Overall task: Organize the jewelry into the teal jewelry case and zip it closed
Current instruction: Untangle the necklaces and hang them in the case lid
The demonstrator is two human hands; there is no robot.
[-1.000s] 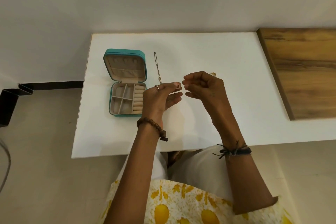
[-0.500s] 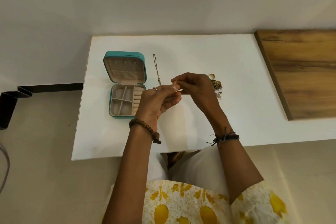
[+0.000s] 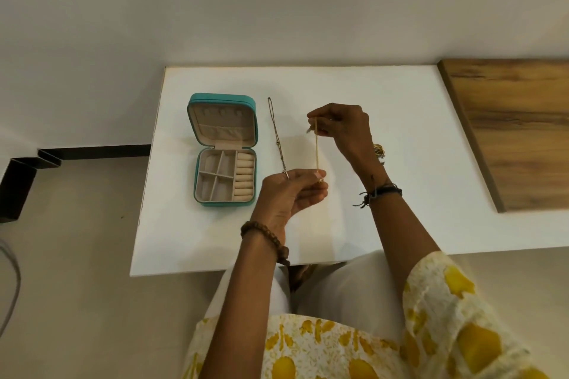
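Barely started tbh: the teal case is lying open on the desk, compartments seemingly bare. A gold chain is pinched taut between both hands. Another chain and a gold piece are not yet packed, zipping undone.

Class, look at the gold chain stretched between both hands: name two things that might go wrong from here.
1. The thin gold chain is pulled taut between the right hand and left hand; it may slip or kink.
2. The left hand sits at the lower end of the darker chain on the table and could drag it.
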